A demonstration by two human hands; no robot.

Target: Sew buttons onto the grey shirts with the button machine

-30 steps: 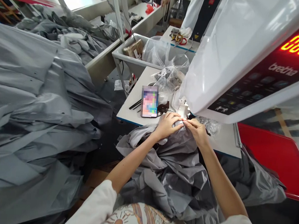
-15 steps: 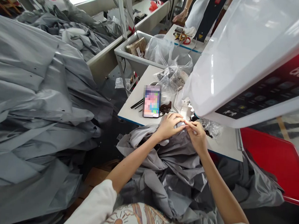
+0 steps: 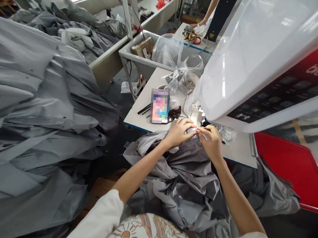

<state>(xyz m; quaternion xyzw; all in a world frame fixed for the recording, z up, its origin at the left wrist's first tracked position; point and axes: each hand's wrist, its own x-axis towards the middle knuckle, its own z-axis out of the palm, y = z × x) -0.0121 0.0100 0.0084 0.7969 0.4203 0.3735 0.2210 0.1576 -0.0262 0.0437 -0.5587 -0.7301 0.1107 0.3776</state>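
- Right hand (image 3: 210, 141) has closed in on the left hand (image 3: 179, 132), fingertips meeting!
- Fingers (image 3: 203, 130) pinched shut on grey coated fabric (image 3: 190, 174), bunched from lower centre up to them
- Sewing machine (image 3: 253, 67) just ahead, upper right, right at the fingertips
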